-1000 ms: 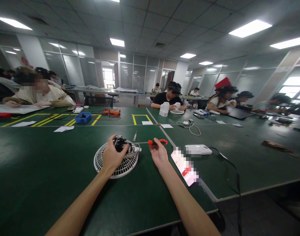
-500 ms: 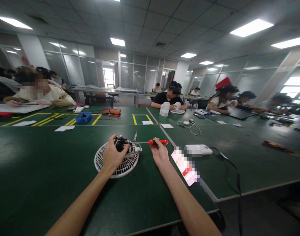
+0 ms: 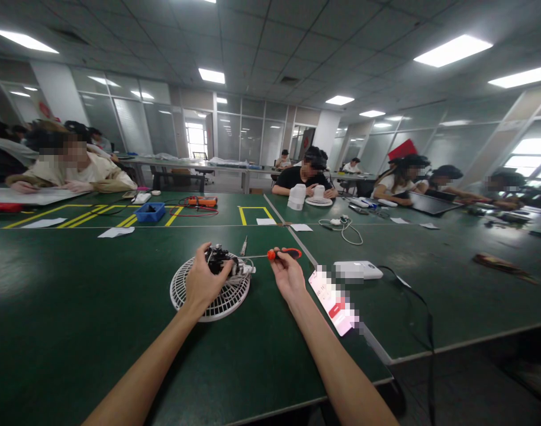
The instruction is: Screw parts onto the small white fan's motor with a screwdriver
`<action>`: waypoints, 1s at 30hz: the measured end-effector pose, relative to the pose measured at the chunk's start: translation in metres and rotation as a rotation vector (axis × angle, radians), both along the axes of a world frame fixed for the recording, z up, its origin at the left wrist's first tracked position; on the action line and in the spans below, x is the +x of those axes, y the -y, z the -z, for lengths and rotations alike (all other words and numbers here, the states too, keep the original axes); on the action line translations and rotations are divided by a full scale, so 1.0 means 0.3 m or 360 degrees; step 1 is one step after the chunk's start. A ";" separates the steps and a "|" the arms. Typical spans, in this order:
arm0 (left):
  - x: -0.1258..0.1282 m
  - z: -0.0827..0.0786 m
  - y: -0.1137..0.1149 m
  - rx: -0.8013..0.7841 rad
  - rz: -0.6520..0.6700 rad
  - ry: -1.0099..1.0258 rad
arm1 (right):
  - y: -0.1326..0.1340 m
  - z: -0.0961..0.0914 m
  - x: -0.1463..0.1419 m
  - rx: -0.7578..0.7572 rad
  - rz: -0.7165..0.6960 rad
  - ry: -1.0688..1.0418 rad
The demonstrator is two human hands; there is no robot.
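A round white fan grille (image 3: 221, 305) lies on the green table, with a black fan motor (image 3: 218, 258) and white wiring on top of it. My left hand (image 3: 203, 281) is closed around the motor, thumb on the near right side and fingers at the far left. In my right hand (image 3: 289, 275) is a screwdriver with an orange and black handle (image 3: 292, 254). Its long thin shaft points left to the white part beside the motor; whether the tip touches a screw cannot be made out. Just beyond the grille lies a smaller screwdriver (image 3: 244, 245).
Right of my right arm lie a lit phone (image 3: 335, 305) and a white power bank (image 3: 357, 270) with a black cable. Farther off are a blue bin (image 3: 150, 212), an orange multimeter (image 3: 202, 202) and a white cable (image 3: 348, 229). A co-worker (image 3: 303, 177) sits across the table.
The screwdriver handle has turned slightly in my right hand, and the fingers have shifted a little on it. My left hand and the motor stay in place.
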State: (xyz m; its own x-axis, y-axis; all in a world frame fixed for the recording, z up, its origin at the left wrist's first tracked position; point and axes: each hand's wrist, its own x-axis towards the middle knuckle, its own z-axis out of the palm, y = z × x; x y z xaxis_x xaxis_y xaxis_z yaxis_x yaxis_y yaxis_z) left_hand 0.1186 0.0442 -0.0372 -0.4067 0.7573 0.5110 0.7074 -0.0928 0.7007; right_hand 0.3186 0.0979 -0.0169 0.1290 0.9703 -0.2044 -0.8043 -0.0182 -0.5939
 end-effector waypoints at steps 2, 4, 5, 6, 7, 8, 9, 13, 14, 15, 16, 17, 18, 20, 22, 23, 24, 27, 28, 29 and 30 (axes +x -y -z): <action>0.001 0.001 -0.002 0.0000 -0.0002 0.0007 | 0.002 0.006 -0.004 0.0003 -0.0006 -0.0007; 0.002 0.000 -0.003 0.0001 -0.0004 0.0014 | 0.003 0.015 -0.008 -0.0024 0.0010 0.0020; 0.002 -0.001 -0.002 0.0000 -0.0004 0.0015 | 0.002 0.019 -0.009 -0.0044 0.0021 0.0050; 0.003 -0.002 -0.002 -0.0001 -0.0006 0.0016 | 0.002 0.022 -0.009 -0.0059 0.0027 0.0087; 0.003 -0.004 -0.001 -0.0002 -0.0009 0.0018 | 0.000 0.024 -0.009 -0.0067 0.0026 0.0119; 0.003 -0.004 0.000 -0.0006 -0.0011 0.0020 | -0.001 0.024 -0.008 -0.0066 0.0022 0.0138; 0.003 -0.005 0.000 -0.0008 -0.0014 0.0020 | -0.002 0.023 -0.006 -0.0056 0.0015 0.0141; 0.000 -0.001 -0.001 0.0005 -0.0008 0.0002 | -0.003 0.008 0.003 0.0002 0.0025 0.0063; -0.001 0.001 -0.002 0.0010 -0.0004 -0.0002 | -0.002 0.003 0.004 0.0006 0.0029 0.0049; -0.002 0.002 -0.003 0.0014 -0.0003 -0.0004 | 0.000 -0.001 0.005 0.0006 0.0029 0.0040; -0.003 0.004 -0.004 0.0014 -0.0006 -0.0006 | 0.002 -0.003 0.006 0.0006 0.0027 0.0037; -0.003 0.005 -0.004 0.0013 -0.0011 -0.0008 | 0.004 -0.005 0.005 0.0010 0.0024 0.0040; -0.004 0.005 -0.004 0.0013 -0.0016 -0.0009 | 0.006 -0.006 0.005 0.0018 0.0025 0.0048; -0.004 0.006 -0.004 0.0013 -0.0011 -0.0020 | 0.008 -0.003 0.003 0.0034 0.0039 0.0088; -0.004 0.006 -0.005 0.0011 -0.0003 -0.0028 | 0.008 0.004 0.000 0.0030 0.0066 0.0160; -0.004 0.005 -0.005 0.0007 0.0000 -0.0030 | 0.008 0.008 -0.002 0.0020 0.0081 0.0201; -0.004 0.005 -0.004 0.0002 0.0002 -0.0029 | 0.008 0.011 -0.004 0.0009 0.0094 0.0241; -0.002 0.002 -0.003 -0.0011 0.0008 -0.0015 | 0.009 0.019 -0.011 -0.0025 0.0126 0.0316; -0.001 0.001 -0.002 -0.0013 0.0012 -0.0008 | 0.010 0.020 -0.014 -0.0032 0.0135 0.0331; -0.001 0.001 -0.001 -0.0014 0.0016 -0.0002 | 0.011 0.020 -0.016 -0.0040 0.0140 0.0345; 0.000 0.000 -0.001 -0.0013 0.0017 0.0004 | 0.011 0.019 -0.017 -0.0047 0.0145 0.0357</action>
